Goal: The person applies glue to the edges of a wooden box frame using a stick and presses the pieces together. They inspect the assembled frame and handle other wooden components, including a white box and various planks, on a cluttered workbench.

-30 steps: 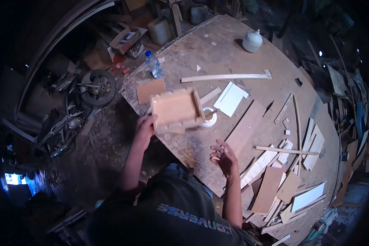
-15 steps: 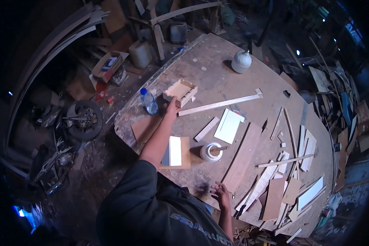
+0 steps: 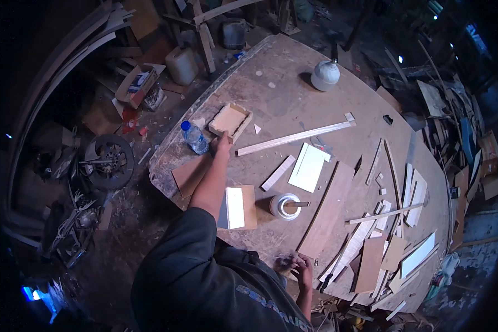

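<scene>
My left hand (image 3: pixel 222 144) reaches across the table and grips the near edge of a small, shallow wooden box (image 3: pixel 245 126), its fingers partly hidden against the wall. The box has rough, jagged rims and lies open side up. Just left of it stands a clear plastic bottle (image 3: pixel 195 138) with a blue cap. Close to my body, my right hand (image 3: pixel 302 269) hovers at the table's near edge by the end of a wide brown plank (image 3: pixel 329 210). Its fingers are loosely bent and apart, and I see nothing plainly held.
An open white tub (image 3: pixel 276 207) with a stick across it stands near a white panel (image 3: pixel 307 167). A long wood strip (image 3: pixel 296 137) lies beyond. Wood offcuts (image 3: pixel 373 265) crowd the right side. A rounded white container (image 3: pixel 325 76) stands far back; a motorcycle wheel (image 3: pixel 109 163) is left of the table.
The box has shifted left with my left hand, away from a small triangular scrap, and sits flatter. My right hand's fingers have bent more. The whole view has moved slightly.
</scene>
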